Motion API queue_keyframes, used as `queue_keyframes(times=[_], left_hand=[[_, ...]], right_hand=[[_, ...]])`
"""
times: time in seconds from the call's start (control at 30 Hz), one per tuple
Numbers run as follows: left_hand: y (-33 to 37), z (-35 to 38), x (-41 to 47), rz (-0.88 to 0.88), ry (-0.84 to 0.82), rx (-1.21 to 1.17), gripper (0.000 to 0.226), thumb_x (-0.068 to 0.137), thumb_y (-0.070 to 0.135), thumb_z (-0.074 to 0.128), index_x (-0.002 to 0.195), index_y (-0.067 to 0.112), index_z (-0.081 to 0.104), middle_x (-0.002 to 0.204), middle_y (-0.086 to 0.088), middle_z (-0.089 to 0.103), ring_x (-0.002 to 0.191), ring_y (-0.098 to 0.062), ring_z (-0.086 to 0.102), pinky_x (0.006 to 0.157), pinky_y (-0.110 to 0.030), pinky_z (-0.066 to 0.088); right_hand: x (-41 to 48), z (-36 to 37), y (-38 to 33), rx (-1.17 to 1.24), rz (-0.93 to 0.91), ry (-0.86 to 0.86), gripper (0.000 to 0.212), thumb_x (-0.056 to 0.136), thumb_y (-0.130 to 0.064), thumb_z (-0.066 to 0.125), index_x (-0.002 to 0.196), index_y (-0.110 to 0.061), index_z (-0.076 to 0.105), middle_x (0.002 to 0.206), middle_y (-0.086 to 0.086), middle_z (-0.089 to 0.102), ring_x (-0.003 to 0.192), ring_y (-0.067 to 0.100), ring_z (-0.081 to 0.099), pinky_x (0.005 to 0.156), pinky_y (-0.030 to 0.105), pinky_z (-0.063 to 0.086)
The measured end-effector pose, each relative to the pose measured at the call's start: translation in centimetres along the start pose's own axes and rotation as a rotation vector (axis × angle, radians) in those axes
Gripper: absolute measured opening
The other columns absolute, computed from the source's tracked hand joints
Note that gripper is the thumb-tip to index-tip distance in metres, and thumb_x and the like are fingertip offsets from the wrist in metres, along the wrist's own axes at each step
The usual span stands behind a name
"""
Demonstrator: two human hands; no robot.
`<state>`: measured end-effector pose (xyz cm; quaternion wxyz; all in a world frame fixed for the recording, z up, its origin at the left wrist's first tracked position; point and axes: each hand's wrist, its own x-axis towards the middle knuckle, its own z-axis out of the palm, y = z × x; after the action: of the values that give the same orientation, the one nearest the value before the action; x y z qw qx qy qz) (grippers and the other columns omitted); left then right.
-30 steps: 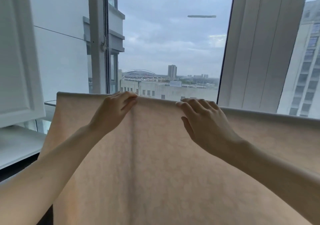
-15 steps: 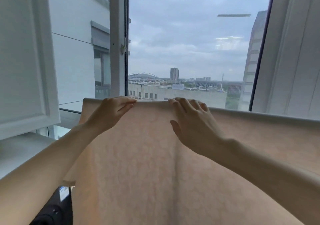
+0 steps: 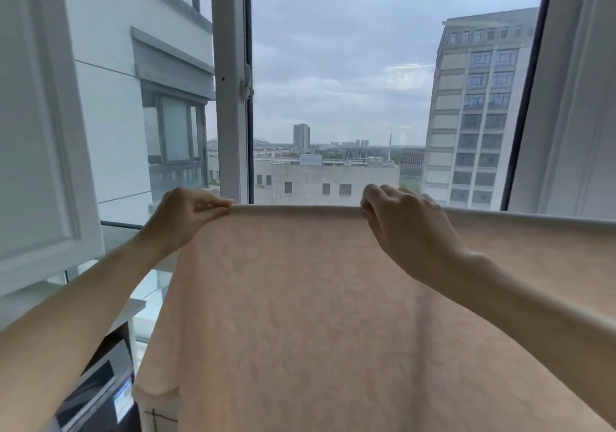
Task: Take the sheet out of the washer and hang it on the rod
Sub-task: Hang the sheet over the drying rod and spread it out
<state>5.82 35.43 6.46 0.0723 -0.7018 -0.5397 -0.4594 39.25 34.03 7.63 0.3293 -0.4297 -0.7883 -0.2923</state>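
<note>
Rod hidden beneath the draped sheet (image 3: 300, 298). Left hand (image 3: 186, 218) pinches its top fold; right hand (image 3: 406, 231) grips likewise. Hands now wider apart than before.

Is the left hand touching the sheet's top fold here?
Touching. The head view shows the left hand pinching the top fold of the peach sheet at its left end, thumb and fingers closed on the fabric with no gap.

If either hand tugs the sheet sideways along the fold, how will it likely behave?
Probably floppy: the sheet drapes and curves below the fold. Likely slides easily, since the left hand and right hand only pinch its top edge.
</note>
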Motion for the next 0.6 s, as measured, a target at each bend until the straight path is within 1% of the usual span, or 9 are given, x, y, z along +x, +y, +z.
queue_keyframes(times=[0.07,0.13,0.2,0.27,0.33,0.37,0.47,0.53,0.6], left_hand=[[-0.4,0.0,0.2,0.002,0.027,-0.048,0.019,0.078,0.013,0.077,0.086,0.029,0.074,0.078,0.023,0.069,0.08,0.005,0.066,0.077,0.001,0.041],[-0.6,0.2,0.4,0.004,0.061,-0.054,0.02,0.079,0.014,0.076,0.081,0.033,0.071,0.066,0.033,0.063,0.075,0.01,0.064,0.072,0.001,0.04],[-0.4,0.8,0.6,0.023,0.087,-0.016,0.013,0.085,0.014,0.071,0.082,0.027,0.07,0.071,0.024,0.066,0.071,0.005,0.062,0.075,-0.009,0.044],[0.3,1.3,0.6,0.057,0.123,0.053,0.005,0.09,0.014,0.065,0.089,0.017,0.069,0.081,0.006,0.068,0.073,-0.006,0.06,0.077,-0.024,0.048],[0.8,1.0,0.8,0.117,0.221,0.091,0.008,0.093,0.014,0.06,0.093,0.009,0.066,0.086,-0.002,0.067,0.076,-0.013,0.058,0.075,-0.028,0.048],[0.9,0.6,0.9,0.157,0.288,0.09,0.01,0.095,0.015,0.057,0.094,0.008,0.064,0.086,-0.002,0.065,0.076,-0.013,0.056,0.074,-0.027,0.046],[1.2,-0.9,0.8,0.233,0.445,0.084,0.013,0.099,0.017,0.051,0.097,0.008,0.059,0.089,0.003,0.057,0.078,-0.008,0.05,0.071,-0.021,0.04],[0.4,-1.4,0.2,0.253,0.387,0.142,0.015,0.101,0.019,0.047,0.099,0.008,0.058,0.088,0.001,0.059,0.077,-0.011,0.052,0.072,-0.024,0.042],[-1.1,-1.2,-0.7,0.314,0.26,0.256,0.017,0.101,0.022,0.045,0.098,0.01,0.057,0.088,-0.002,0.063,0.075,-0.019,0.057,0.075,-0.031,0.045]], right_hand=[[0.1,0.3,-0.3,-0.028,0.016,0.018,0.013,0.091,-0.012,0.058,0.087,-0.019,0.048,0.072,-0.004,0.057,0.064,0.02,0.055,0.065,0.033,0.043],[0.1,0.5,-0.5,-0.051,0.029,0.042,0.023,0.085,-0.004,0.065,0.085,-0.019,0.047,0.066,-0.006,0.054,0.056,0.018,0.049,0.063,0.032,0.041],[0.1,0.5,-0.5,-0.042,0.041,0.05,0.025,0.085,-0.001,0.064,0.084,-0.017,0.045,0.059,-0.007,0.048,0.048,0.014,0.042,0.06,0.029,0.038],[0.4,0.3,-0.4,-0.015,0.057,0.05,0.023,0.091,-0.004,0.058,0.083,-0.017,0.041,0.052,-0.009,0.04,0.041,0.009,0.036,0.052,0.023,0.03],[1.1,-0.4,-0.2,0.043,0.057,0.053,0.018,0.098,-0.011,0.047,0.085,-0.017,0.036,0.049,-0.008,0.038,0.038,0.008,0.036,0.045,0.022,0.023],[1.5,-0.9,-0.2,0.063,0.052,0.075,0.016,0.1,-0.014,0.045,0.086,-0.017,0.036,0.05,-0.006,0.04,0.038,0.011,0.038,0.045,0.023,0.025],[1.5,-2.1,-0.8,0.065,-0.013,0.293,0.013,0.098,-0.013,0.05,0.086,-0.012,0.044,0.057,-0.002,0.048,0.044,0.02,0.042,0.051,0.027,0.034],[0.7,-1.6,-1.1,0.054,-0.099,0.304,0.011,0.096,-0.01,0.054,0.086,-0.01,0.049,0.063,0.0,0.054,0.052,0.022,0.05,0.054,0.031,0.043],[-0.4,0.0,-1.0,0.039,-0.17,0.211,0.008,0.093,-0.009,0.06,0.09,-0.011,0.052,0.073,0.002,0.062,0.063,0.024,0.06,0.061,0.037,0.051]])
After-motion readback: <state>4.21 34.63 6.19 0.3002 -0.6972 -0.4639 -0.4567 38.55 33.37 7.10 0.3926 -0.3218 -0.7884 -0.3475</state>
